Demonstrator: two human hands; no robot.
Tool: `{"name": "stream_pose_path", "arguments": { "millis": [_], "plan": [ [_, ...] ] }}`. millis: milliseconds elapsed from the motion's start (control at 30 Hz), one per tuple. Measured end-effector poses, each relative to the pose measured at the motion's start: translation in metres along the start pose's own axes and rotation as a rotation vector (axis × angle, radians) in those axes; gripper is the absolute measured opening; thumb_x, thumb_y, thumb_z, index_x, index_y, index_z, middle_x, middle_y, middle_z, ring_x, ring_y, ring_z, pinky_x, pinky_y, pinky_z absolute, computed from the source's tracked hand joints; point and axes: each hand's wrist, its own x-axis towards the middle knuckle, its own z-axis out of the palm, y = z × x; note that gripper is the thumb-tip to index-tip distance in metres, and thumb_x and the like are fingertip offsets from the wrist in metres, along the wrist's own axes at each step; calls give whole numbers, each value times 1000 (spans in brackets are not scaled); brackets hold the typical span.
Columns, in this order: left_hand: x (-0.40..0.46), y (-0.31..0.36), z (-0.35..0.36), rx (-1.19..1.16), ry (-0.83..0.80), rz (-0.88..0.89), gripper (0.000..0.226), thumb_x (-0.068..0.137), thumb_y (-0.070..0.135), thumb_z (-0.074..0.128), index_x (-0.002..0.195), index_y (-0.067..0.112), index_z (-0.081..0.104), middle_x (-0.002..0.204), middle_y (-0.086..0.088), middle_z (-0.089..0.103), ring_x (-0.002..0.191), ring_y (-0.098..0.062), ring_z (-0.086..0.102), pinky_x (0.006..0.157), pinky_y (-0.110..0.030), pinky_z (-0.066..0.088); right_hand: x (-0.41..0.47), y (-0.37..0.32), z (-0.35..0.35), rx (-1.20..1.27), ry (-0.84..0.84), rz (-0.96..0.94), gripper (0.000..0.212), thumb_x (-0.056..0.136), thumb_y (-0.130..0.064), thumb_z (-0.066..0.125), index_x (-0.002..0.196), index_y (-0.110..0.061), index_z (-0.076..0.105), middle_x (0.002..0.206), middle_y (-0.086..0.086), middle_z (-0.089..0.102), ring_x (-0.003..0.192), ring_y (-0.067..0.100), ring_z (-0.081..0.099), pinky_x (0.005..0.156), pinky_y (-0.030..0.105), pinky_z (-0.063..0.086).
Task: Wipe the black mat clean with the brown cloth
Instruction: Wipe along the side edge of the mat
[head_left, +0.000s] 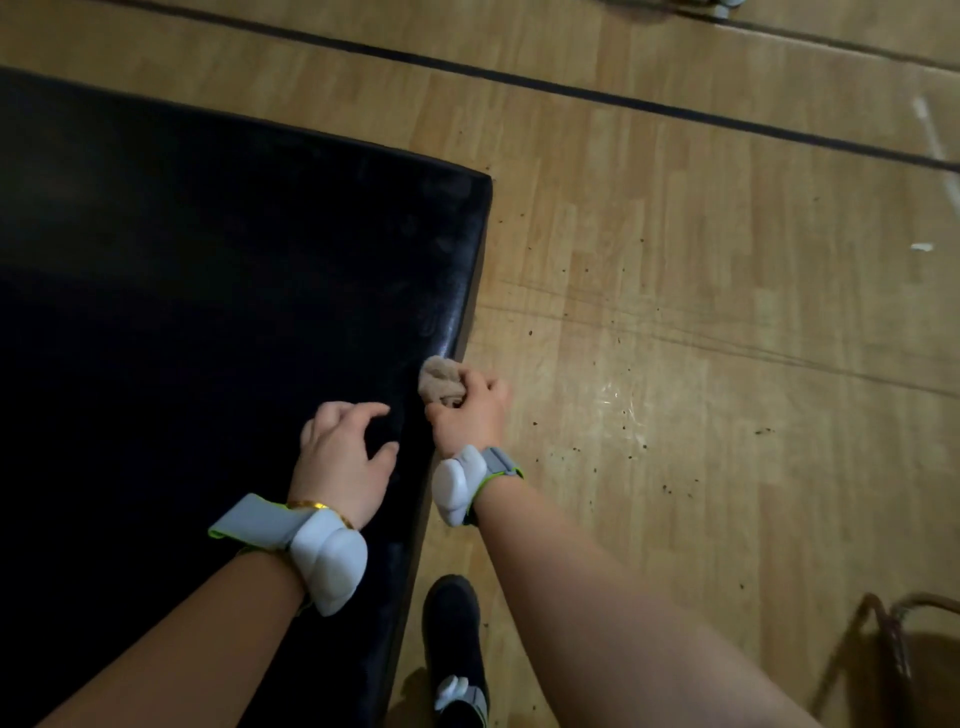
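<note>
- A large, thick black padded mat with a glossy surface lies on a light wooden plank floor, filling the left side of the view; its right edge runs diagonally down the middle.
- The right hand grips a small bunched-up brown cloth, fingers curled tightly around it, pressing it against the mat's right edge.
- The left hand rests on the mat's top surface just beside the right hand, holding nothing, its fingers spread and loosely bent with fingertips touching the mat.
- Each wrist wears a grey strap carrying a white rounded device; the left wrist also has a thin gold bangle.
- Small dark specks of dirt are scattered on the floor to the right of the mat.
- A black shoe stands on the floor beside the mat's edge, near the bottom.
- Part of a brown metal chair frame shows at the lower right corner.
</note>
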Motion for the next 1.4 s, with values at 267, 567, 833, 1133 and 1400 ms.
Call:
{"name": "stream_pose_path", "arguments": {
  "millis": [267,567,833,1133,1400],
  "plan": [
    [-1,-14,-5,17,-13,-21,36,90,21,59,125,23,54,129,0,41,125,-20,31,97,-30,32,-4,3,-6,104,-109,-50,25,86,-17,62,100,-38,64,119,-1,34,90,-1,46,80,3,35],
    [-3,-15,-6,41,-19,2,34,88,20,61,122,22,58,126,-3,44,122,-23,35,99,-30,31,-59,38,14,-64,-38,-113,29,78,-9,64,101,-26,67,107,-2,40,90,10,49,90,19,43],
    [-10,-17,0,57,-38,9,33,89,21,60,122,23,58,126,-1,44,123,-23,33,99,-33,32,-19,23,2,-23,20,-79,31,83,3,49,107,-15,56,115,4,37,99,21,51,88,26,43],
    [-21,-17,4,73,-58,15,34,87,19,62,121,21,59,125,-4,45,121,-24,35,99,-32,32,-97,69,19,-163,-75,-173,35,75,5,51,97,-19,63,106,-5,35,101,22,49,93,33,45],
    [-29,-23,-3,80,-28,27,33,90,21,59,122,23,57,126,-1,43,122,-21,34,98,-29,31,-29,31,8,-64,22,-54,43,79,12,39,111,-16,51,119,8,42,118,31,47,91,26,39]
  ]
}}
